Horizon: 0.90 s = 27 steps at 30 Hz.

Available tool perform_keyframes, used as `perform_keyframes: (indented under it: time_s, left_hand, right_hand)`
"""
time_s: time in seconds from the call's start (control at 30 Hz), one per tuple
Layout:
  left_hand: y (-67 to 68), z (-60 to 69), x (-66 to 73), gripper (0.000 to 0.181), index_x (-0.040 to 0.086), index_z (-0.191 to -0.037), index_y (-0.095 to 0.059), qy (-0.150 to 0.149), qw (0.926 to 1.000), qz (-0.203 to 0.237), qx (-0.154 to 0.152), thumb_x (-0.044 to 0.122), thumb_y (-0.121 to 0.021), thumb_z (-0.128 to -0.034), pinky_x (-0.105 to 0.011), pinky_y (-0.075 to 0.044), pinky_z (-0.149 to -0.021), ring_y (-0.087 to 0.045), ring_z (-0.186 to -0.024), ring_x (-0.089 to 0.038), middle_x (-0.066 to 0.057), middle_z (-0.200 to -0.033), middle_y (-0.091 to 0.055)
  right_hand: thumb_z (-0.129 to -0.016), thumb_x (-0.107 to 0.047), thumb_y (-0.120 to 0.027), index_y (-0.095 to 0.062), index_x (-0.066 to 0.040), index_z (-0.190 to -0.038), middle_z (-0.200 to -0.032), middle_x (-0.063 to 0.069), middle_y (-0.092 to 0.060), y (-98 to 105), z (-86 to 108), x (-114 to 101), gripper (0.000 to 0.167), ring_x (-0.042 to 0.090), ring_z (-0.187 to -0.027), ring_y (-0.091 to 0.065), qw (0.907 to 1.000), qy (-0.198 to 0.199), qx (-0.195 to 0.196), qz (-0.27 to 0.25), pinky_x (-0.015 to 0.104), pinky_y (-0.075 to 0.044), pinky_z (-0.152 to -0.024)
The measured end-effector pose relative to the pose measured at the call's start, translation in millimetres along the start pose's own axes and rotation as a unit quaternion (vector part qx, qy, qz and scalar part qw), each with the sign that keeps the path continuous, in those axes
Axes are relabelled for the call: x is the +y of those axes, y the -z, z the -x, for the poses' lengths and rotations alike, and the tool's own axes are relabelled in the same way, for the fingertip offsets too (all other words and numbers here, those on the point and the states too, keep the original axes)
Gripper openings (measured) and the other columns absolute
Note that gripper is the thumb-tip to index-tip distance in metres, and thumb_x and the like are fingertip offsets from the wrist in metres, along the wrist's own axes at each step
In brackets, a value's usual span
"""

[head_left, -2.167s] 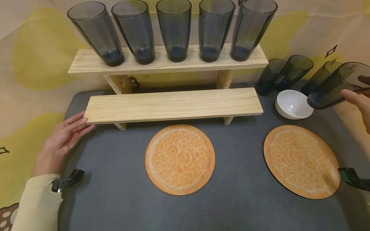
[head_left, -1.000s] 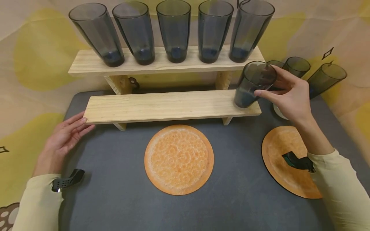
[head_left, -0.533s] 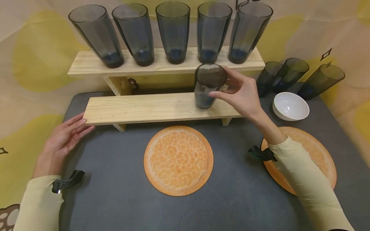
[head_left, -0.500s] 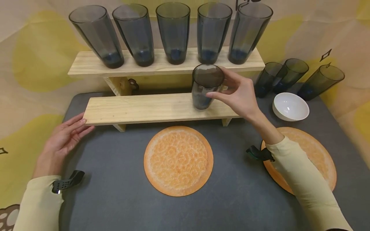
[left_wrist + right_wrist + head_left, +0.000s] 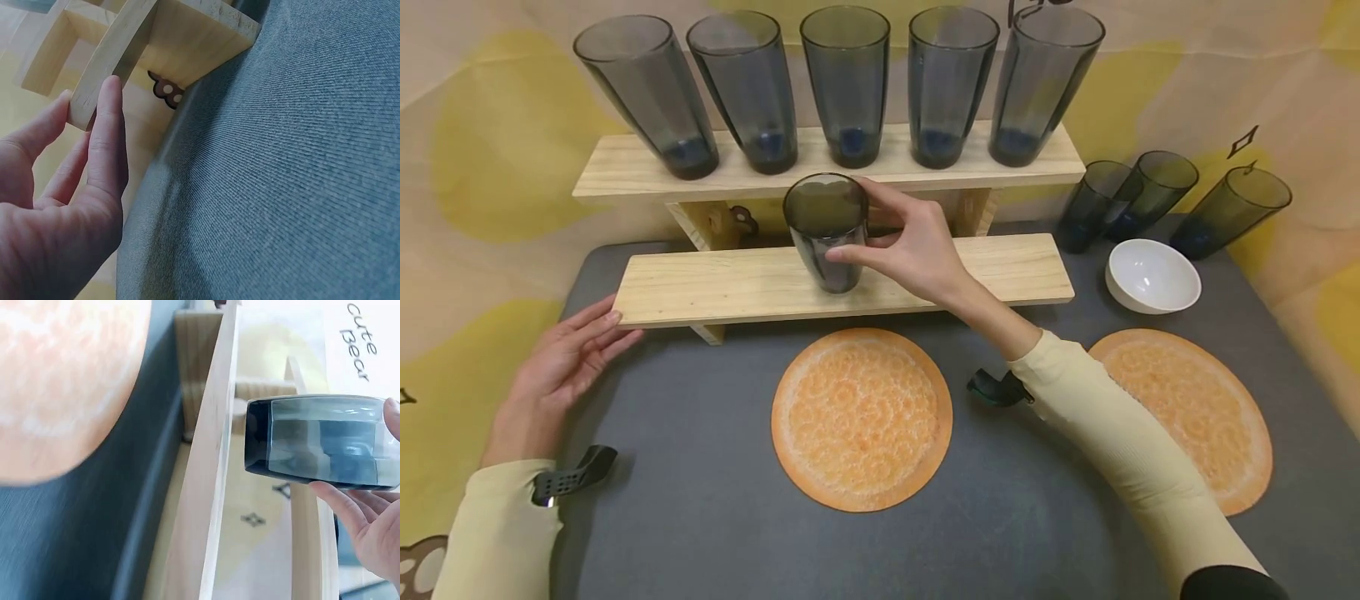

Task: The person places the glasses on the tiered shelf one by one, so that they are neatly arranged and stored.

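My right hand (image 5: pixel 917 250) grips a grey-blue glass (image 5: pixel 826 225) upright, thumb on the near side, over the middle of the lower wooden shelf (image 5: pixel 715 283). In the right wrist view the glass (image 5: pixel 319 440) shows a gap between its base and the shelf board (image 5: pixel 209 444). My left hand (image 5: pixel 568 358) pinches the left end of the lower shelf; in the left wrist view its thumb and fingers (image 5: pixel 107 125) lie on either side of the board end (image 5: pixel 94 75). Several like glasses (image 5: pixel 850 92) stand in a row on the upper shelf (image 5: pixel 880 171).
Several more glasses (image 5: pixel 1232 212) stand at the back right, beside a white bowl (image 5: pixel 1152 279). A round orange-brown mat (image 5: pixel 861 417) lies in front of the shelf on the dark table (image 5: pixel 700 500); another round mat (image 5: pixel 1195 408) lies at the right, partly under my right sleeve.
My right hand has carried the glass from the far right leftward along the lower shelf to its middle. My left hand has stayed at the shelf's left end.
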<state>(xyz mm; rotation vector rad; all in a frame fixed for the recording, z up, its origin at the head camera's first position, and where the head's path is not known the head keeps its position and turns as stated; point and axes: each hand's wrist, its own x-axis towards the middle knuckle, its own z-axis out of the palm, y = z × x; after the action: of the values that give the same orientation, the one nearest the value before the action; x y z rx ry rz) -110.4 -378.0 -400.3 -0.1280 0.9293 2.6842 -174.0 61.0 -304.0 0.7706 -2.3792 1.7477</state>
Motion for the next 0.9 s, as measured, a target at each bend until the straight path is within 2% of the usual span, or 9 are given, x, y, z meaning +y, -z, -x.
perform_keyframes:
  time_s: [0.33, 0.53, 0.73, 0.9]
  left_hand:
    - [0.8, 3.5, 4.7, 0.038, -0.006, -0.118, -0.065, 0.006, 0.9999, 0.006, 0.01, -0.014, -0.032, -0.0999, -0.049, -0.058, -0.085, -0.067, -0.104, -0.036, -0.024, -0.115, -0.067]
    - [0.1, 3.4, 3.6, 0.037, -0.005, -0.119, -0.064, 0.011, 0.9998, 0.008, 0.013, -0.014, -0.034, -0.1001, -0.048, -0.057, -0.087, -0.066, -0.106, -0.036, -0.023, -0.116, -0.066]
    - [-2.7, 1.5, 3.1, 0.036, -0.005, -0.119, -0.064, 0.016, 0.9996, 0.012, 0.019, -0.013, -0.035, -0.1003, -0.049, -0.057, -0.087, -0.066, -0.106, -0.036, -0.023, -0.116, -0.067]
    - [-1.3, 0.9, 1.9, 0.036, -0.005, -0.119, -0.065, 0.011, 0.9997, 0.008, 0.021, -0.012, -0.036, -0.1002, -0.049, -0.058, -0.086, -0.067, -0.105, -0.036, -0.023, -0.116, -0.067]
  right_hand:
    - [-0.073, -0.021, -0.089, -0.052, -0.005, -0.141, -0.135, 0.009, -0.06, -61.4, -25.2, -8.8, 0.079, 0.008, -0.11, -0.063, 0.9983, 0.019, -0.047, -0.029, 0.02, -0.058, -0.08]
    - [-0.074, -0.025, -0.089, -0.052, -0.013, -0.142, -0.137, -0.003, -0.058, -89.0, -38.4, -12.6, 0.079, -0.002, -0.111, -0.059, 0.9958, -0.018, -0.076, -0.046, 0.014, -0.055, -0.081]
    - [-0.075, -0.033, -0.087, -0.047, -0.017, -0.146, -0.14, -0.004, -0.055, -104.8, -48.5, -18.8, 0.083, 0.0, -0.113, -0.058, 0.9938, -0.033, -0.106, -0.001, 0.011, -0.051, -0.084]
    - [-0.079, -0.045, -0.081, -0.031, -0.018, -0.154, -0.149, -0.002, -0.046, -110.8, -47.9, -23.1, 0.094, 0.002, -0.124, -0.052, 0.984, -0.014, -0.155, 0.087, 0.008, -0.044, -0.092]
